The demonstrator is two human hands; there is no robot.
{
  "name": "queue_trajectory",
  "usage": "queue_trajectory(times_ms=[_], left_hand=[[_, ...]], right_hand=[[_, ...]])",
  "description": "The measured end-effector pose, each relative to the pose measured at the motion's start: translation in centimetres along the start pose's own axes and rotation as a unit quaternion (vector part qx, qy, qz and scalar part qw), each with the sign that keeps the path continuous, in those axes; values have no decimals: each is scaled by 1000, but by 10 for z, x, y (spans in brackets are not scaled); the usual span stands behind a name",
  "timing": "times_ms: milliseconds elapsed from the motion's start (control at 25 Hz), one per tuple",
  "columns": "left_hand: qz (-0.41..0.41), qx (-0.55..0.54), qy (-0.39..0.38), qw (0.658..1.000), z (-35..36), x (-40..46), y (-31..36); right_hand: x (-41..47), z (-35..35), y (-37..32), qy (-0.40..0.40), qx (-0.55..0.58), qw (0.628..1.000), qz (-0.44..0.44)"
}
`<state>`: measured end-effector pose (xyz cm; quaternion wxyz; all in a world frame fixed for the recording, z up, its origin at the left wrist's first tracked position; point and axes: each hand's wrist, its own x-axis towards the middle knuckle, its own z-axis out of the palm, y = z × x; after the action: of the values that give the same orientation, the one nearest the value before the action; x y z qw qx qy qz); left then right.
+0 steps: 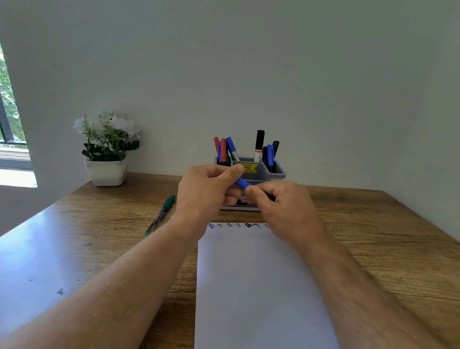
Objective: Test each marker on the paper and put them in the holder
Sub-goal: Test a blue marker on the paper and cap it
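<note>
Blue marker (241, 182) is pinched at both ends between the left hand (206, 190) and right hand (282, 207), just before the grey holder (278, 172); judging it a cap step, keep each grip firm and move straight along the barrel, above the paper (266, 294).

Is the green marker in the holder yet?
No. The green marker lies flat on the wooden table, left of the grey holder.

Left hand (206, 190) and right hand (280, 206) gripping blue marker (241, 183), before holder (277, 172)
</note>
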<state>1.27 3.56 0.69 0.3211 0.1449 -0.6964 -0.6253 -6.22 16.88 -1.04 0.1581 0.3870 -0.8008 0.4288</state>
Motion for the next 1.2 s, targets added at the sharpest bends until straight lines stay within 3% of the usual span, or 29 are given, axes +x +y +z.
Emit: queue_trajectory(times_ms=[640, 880, 1040, 1200], left_hand=[[23, -140, 11, 990, -10, 5, 8], [-22, -227, -18, 973, -9, 4, 9], [4, -263, -53, 963, -5, 3, 13], [6, -175, -93, 980, 2, -2, 10]], right_hand=[[1, -2, 6, 29, -68, 997, 13], [3, -4, -2, 73, 118, 990, 36], [3, -5, -6, 75, 160, 983, 42], [3, -7, -4, 119, 189, 974, 40]])
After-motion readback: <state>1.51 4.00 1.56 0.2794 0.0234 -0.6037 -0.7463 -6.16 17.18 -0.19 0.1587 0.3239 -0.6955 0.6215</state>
